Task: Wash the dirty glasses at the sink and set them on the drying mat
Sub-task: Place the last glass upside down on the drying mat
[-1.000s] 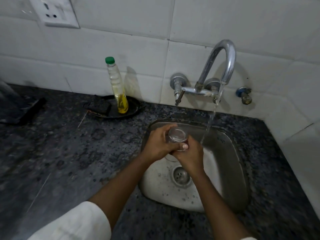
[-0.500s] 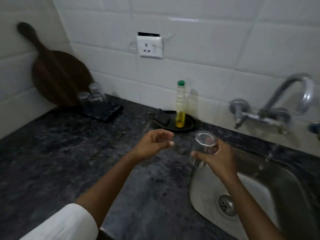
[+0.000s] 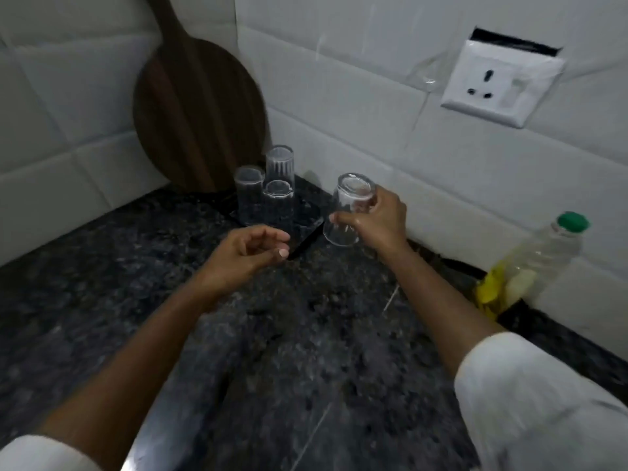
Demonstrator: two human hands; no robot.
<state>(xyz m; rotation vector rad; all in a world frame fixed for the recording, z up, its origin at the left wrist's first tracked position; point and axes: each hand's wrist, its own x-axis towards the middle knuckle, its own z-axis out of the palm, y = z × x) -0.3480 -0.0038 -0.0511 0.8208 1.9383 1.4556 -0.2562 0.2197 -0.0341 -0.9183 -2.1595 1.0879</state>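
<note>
Head: right hand (image 3: 380, 222) grips clear inverted glass (image 3: 350, 209).

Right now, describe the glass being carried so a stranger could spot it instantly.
Start at the round dark wooden board leaning in the tiled corner; three clear glasses stand upside down on the black drying mat below it. Just right, the right hand holds another clear tumbler, the only one off the mat.

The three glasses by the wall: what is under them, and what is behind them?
The three glasses stand upside down on a dark mat. Behind them a round wooden board leans against the tiled wall. The glasses cover the board's lower right edge.
</note>
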